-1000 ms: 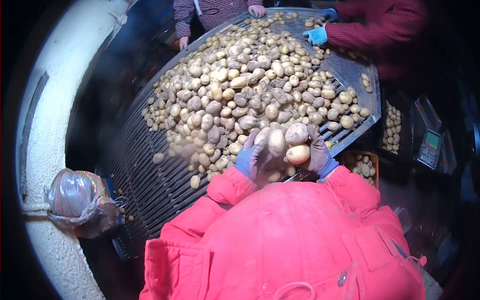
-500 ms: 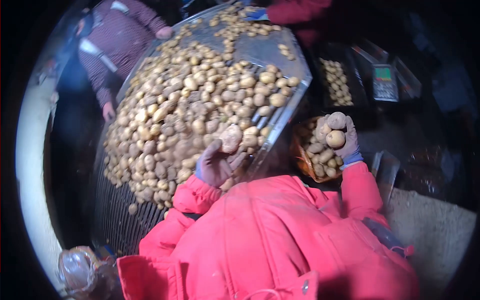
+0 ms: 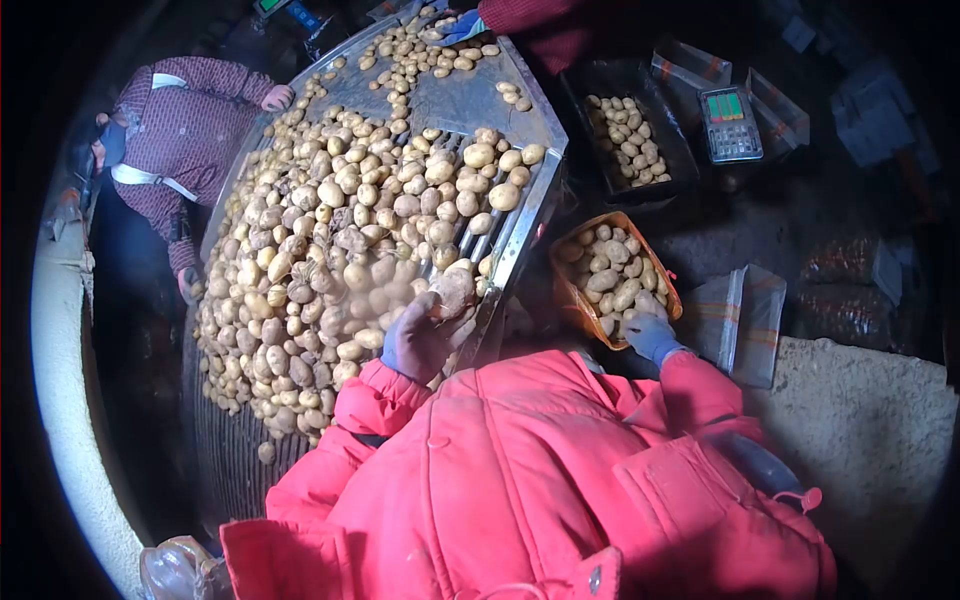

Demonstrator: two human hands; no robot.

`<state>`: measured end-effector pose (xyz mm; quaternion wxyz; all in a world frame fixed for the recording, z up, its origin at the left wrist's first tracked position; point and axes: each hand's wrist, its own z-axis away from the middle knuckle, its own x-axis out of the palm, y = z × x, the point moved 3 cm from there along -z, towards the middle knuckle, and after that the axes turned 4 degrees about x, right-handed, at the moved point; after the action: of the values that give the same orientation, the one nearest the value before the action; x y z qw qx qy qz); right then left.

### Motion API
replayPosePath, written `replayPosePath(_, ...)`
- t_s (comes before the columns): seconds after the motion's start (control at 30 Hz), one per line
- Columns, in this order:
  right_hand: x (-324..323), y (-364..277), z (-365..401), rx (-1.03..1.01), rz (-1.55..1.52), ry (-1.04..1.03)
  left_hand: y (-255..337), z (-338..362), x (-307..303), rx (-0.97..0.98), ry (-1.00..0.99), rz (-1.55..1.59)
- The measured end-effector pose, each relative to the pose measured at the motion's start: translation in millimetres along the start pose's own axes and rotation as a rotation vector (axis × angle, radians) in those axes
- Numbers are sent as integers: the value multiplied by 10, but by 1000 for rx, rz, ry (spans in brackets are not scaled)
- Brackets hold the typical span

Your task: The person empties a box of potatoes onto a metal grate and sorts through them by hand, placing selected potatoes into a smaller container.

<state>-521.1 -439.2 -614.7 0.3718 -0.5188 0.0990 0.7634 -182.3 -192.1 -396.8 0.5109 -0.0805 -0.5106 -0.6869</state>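
My left hand (image 3: pixel 418 338), in a dusty glove, is closed around a large potato (image 3: pixel 453 291) at the near right edge of the sorting table. Many loose potatoes (image 3: pixel 300 270) are heaped on the slatted table beside that hand. My right hand (image 3: pixel 650 336), also gloved, reaches over the near right rim of an orange basket (image 3: pixel 566 294). Potatoes (image 3: pixel 612 268) fill much of this basket. The right fingertips are down among them, and whether they grip any is hidden.
A black crate (image 3: pixel 655 92) with potatoes and a scale (image 3: pixel 731 125) with a lit green display stand beyond the basket. Clear plastic bags (image 3: pixel 752 325) lie to the right. A person (image 3: pixel 195 125) stands across the table; another's gloved hand (image 3: pixel 458 28) sorts potatoes at the far end.
My right hand has lowered several potatoes from above into the orange basket. My left hand keeps its large potato. The view has shifted, so the table appears farther left.
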Motion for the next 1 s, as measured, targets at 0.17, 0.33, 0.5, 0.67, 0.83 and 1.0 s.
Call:
replayPosePath(0.17, -409, 223, -50, 159, -586, 119, -26, 16, 36, -67, 58, 26)
replayPosePath(0.33, -1297, -1252, -53, -290, -2186, -621, -85, -171, 479, 226, -342, -892)
replayPosePath(0.5, -1264, -1433, -595, 0, -2161, -250, -18, -130, 601, -19, -138, -594)
replayPosePath(0.67, 200, -286, -1478, 261, -1063, 285, 119, 37, -129, 47, 12, -190)
replayPosePath(0.83, 464, -618, -1267, -212, -226, 537, 157, 426, -640, 83, 172, -81)
replayPosePath(1.0, 314, -811, -1542, 35, -153, 253, 122, 800, -1125, 190, 301, -304)
